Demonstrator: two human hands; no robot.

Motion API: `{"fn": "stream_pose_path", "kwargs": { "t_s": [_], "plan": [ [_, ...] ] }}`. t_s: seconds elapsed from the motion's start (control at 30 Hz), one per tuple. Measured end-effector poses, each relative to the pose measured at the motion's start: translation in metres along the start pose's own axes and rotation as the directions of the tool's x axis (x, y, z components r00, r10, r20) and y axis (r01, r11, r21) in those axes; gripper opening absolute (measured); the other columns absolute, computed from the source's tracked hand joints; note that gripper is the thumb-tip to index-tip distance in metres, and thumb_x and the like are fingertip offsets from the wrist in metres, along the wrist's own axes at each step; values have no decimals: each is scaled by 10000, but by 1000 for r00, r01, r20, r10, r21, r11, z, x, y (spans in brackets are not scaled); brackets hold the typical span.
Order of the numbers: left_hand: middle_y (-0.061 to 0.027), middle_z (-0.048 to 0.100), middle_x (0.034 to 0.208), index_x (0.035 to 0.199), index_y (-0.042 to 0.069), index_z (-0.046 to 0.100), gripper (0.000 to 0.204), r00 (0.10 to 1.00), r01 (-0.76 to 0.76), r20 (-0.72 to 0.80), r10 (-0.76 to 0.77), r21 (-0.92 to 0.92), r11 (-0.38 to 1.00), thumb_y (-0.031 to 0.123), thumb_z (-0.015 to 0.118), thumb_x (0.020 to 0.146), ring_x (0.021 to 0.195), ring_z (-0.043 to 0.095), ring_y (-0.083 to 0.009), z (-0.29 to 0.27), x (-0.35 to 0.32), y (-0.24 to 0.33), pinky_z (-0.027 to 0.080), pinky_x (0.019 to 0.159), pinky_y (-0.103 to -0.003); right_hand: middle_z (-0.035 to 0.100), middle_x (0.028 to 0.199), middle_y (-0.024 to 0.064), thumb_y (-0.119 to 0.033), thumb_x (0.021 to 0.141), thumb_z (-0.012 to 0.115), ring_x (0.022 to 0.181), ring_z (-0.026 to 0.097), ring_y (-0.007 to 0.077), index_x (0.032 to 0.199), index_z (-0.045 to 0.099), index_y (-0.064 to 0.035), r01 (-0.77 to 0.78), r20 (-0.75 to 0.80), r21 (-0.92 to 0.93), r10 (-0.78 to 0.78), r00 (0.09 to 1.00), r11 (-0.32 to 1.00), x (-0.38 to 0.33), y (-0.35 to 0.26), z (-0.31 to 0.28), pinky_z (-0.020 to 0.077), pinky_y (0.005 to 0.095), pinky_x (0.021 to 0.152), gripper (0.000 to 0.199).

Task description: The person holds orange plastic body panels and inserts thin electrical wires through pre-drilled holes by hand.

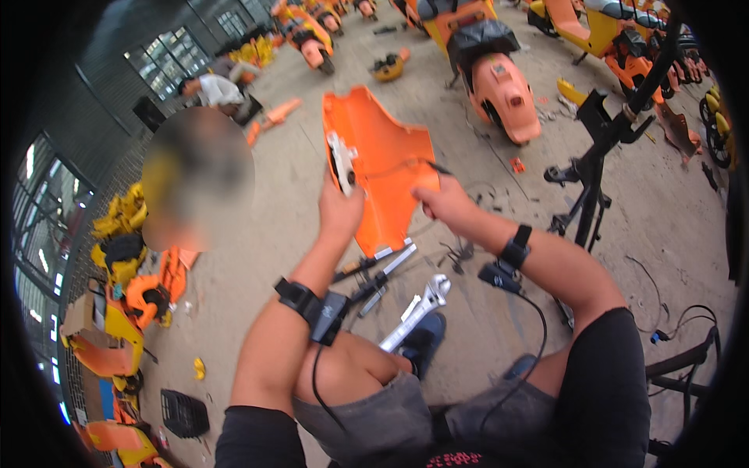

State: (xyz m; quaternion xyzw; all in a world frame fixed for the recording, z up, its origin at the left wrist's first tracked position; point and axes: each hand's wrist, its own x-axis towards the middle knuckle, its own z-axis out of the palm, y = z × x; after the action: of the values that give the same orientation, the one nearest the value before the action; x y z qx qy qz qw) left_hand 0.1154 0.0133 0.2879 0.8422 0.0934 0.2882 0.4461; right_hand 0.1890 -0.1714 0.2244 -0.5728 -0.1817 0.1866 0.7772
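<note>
An orange plastic scooter body panel is held up in front of me, its hollow inner side showing. My left hand is closed on its left edge, just under a white-and-black fitting attached there. At the lower right edge, my right hand grips the panel. A thin dark cable crosses the panel's inside and ends near my right fingers. Below the panel, a large adjustable wrench lies by my shoe. Long metal-and-black pieces are on the floor beside it.
A black bare scooter frame stands close on my right. Orange-and-yellow scooters are parked ahead. Yellow and orange panels pile up along the left wall, with a black basket nearby. Another person crouches at the far left.
</note>
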Motion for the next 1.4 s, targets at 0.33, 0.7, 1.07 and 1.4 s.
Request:
{"fn": "stream_pose_path", "kwargs": {
  "t_s": [0.33, 0.7, 1.07, 1.4],
  "plan": [
    [-219, 655, 1076, 1406, 87, 406, 626, 990, 15, -136, 32, 334, 943, 78, 572, 802, 938, 650, -336, -25, 11, -12, 509, 827, -404, 712, 984, 111, -342, 976, 539, 518, 437, 59, 1160, 588, 36, -323, 405, -463, 521, 751, 826, -18, -41, -91, 347, 206, 461, 424],
    [-195, 637, 1169, 1416, 103, 385, 660, 967, 155, -246, -63, 375, 914, 96, 576, 785, 1076, 616, -371, -72, 13, -69, 473, 912, -411, 733, 938, 31, -242, 925, 521, 644, 633, 125, 1114, 643, -12, -327, -32, -904, 719, 694, 276, -33, -1, -189, 457, 303, 527, 322],
    [-116, 609, 803, 1147, 28, 488, 377, 603, 311, -690, -400, -258, 915, -11, 507, 772, 549, 598, -171, -172, 7, -128, 430, 394, -297, 725, 812, 76, -110, 847, 531, 564, 649, 145, 1008, 679, 46, -386, -279, -797, 282, 918, 464, -16, -10, -262, 486, 305, 483, 268],
    [-134, 614, 873, 1119, -25, 475, 355, 582, 329, -716, -386, -227, 917, -1, 542, 771, 622, 610, -197, -160, -4, -113, 471, 486, -321, 730, 820, 81, -108, 850, 505, 572, 657, 153, 984, 691, 45, -382, -289, -836, 276, 917, 393, -24, -17, -268, 510, 313, 513, 276]
  ]
}}
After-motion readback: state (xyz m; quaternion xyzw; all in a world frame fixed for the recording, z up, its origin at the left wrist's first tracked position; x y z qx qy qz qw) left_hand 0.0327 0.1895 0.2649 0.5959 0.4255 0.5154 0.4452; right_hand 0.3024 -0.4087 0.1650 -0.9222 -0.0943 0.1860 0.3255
